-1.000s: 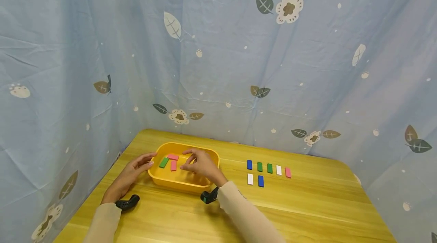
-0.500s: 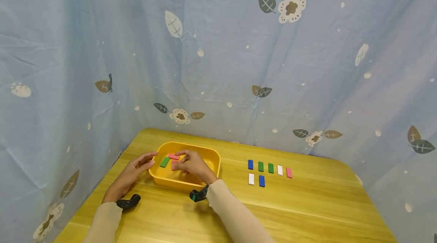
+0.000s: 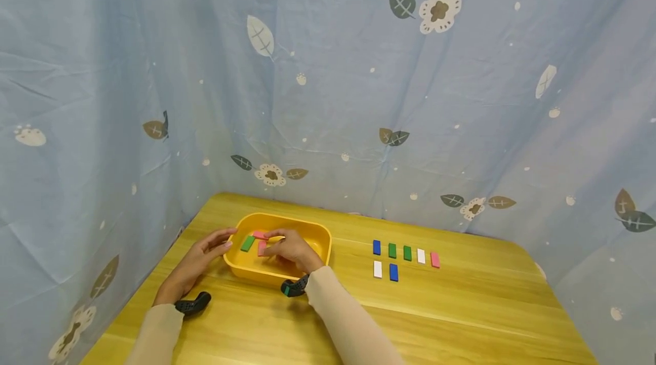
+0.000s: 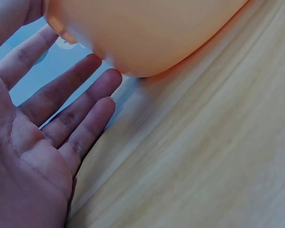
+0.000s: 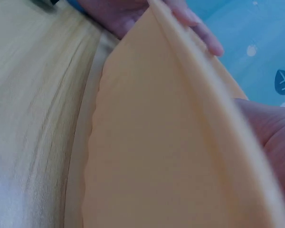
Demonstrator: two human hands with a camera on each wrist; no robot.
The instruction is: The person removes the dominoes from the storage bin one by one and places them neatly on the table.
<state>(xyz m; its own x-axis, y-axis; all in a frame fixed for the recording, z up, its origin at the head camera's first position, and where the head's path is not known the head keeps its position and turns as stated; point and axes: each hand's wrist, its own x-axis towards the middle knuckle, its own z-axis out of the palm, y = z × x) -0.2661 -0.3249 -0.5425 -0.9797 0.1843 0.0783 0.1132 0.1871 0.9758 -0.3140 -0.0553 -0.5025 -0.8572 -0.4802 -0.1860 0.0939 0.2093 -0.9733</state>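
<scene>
My left hand (image 3: 202, 259) is at the left end of a yellow plastic tub (image 3: 328, 248), thumb and index fingertips on its rim. In the left wrist view, its other fingers (image 4: 61, 95) extend beside the tub's outer wall. My right hand (image 3: 292, 250) reaches inside the tub, with thumb and index fingertips apart at the right side of a pink block (image 3: 262, 248). Another pink block (image 3: 259, 235) lies just behind, near the index fingertip, and a green block (image 3: 248, 243) lies to the left. The tub's wall hides the right fingertips in the right wrist view.
Right of the tub, flat blocks lie in two rows on the wooden table (image 3: 461, 308). The back row runs blue (image 3: 376, 247), two green, white (image 3: 421, 255) and pink (image 3: 434, 259). In front are a white and a blue block (image 3: 393, 272). A curtain (image 3: 328, 97) hangs behind.
My right hand has moved left inside the tub, from its middle to the nearer pink block. My left hand stays at the rim. The blocks on the table have not moved.
</scene>
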